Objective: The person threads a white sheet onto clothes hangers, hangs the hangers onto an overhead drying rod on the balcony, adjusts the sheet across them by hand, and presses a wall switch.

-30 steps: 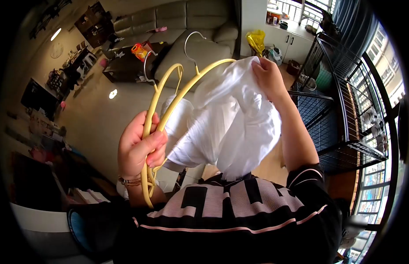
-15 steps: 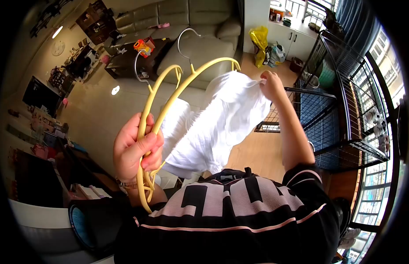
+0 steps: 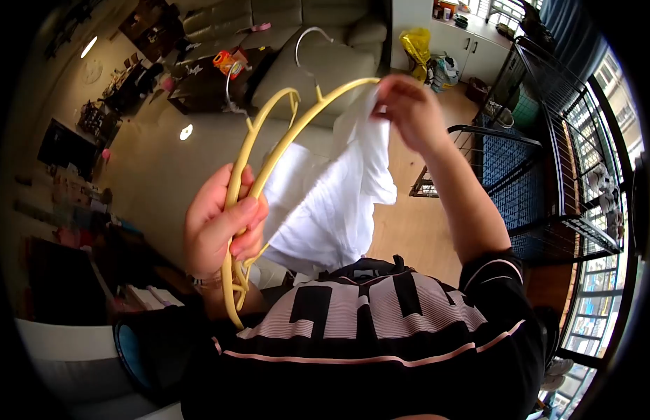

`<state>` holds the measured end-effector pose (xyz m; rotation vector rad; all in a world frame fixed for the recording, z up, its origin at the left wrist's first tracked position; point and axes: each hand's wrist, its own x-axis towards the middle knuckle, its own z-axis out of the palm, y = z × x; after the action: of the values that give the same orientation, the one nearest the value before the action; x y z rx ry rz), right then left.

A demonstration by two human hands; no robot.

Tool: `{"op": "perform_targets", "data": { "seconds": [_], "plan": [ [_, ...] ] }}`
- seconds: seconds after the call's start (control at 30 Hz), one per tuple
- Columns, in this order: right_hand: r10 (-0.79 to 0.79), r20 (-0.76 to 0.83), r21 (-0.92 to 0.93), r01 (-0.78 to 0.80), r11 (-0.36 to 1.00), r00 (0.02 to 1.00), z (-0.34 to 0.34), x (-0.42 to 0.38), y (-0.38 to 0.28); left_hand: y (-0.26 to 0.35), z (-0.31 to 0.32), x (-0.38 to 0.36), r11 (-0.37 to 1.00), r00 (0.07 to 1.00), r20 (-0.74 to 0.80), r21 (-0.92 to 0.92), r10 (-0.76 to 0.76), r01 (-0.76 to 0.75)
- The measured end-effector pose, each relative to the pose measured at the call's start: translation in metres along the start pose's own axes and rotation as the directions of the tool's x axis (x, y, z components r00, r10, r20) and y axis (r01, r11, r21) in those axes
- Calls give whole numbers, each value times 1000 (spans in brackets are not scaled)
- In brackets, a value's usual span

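Note:
My left hand [image 3: 225, 222] is closed round two yellow hangers with metal hooks, held side by side in front of my chest. The nearer-left hanger [image 3: 235, 182] carries nothing that I can make out. From the other hanger [image 3: 283, 148] hangs a white garment [image 3: 332, 210], draped in loose folds below its arm. My right hand [image 3: 411, 112] is at that hanger's far end, its curled fingers on the garment's top edge. Motion blurs those fingers, and the exact grip on the cloth is partly hidden.
A black wire cage [image 3: 510, 175] with an opened door stands to my right by the windows. Ahead are a leather sofa [image 3: 276, 28] and a dark low table [image 3: 199, 91]. A yellow bag [image 3: 416, 45] sits beside white cabinets [image 3: 465, 45]. Dark furniture lines the left.
My right hand has moved left and up from the garment's outstretched side to the hanger's tip. The cloth, spread wide before, now hangs narrower. My left hand keeps its hold on the hangers.

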<state>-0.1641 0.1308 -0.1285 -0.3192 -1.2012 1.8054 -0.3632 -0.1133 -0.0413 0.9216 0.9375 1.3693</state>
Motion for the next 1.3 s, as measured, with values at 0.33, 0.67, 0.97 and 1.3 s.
{"op": "perform_targets", "data": {
  "seconds": [0.33,0.67,0.97,1.3],
  "plan": [
    [-189,295,-791,350,502,937,76,-84,39,-18,14,37,991,986,-146,-95,76,-90],
    [-107,-53,-704,39,709,993,40,-45,68,-18,21,52,993,987,-131,-56,97,-105],
    [53,699,-451,383,806,713,90,-70,11,1,-4,56,996,994,-70,-10,84,-85],
    [-224,-73,-778,85,622,972,17,2,66,7,17,33,992,992,-30,47,120,-119]
  ]
}}
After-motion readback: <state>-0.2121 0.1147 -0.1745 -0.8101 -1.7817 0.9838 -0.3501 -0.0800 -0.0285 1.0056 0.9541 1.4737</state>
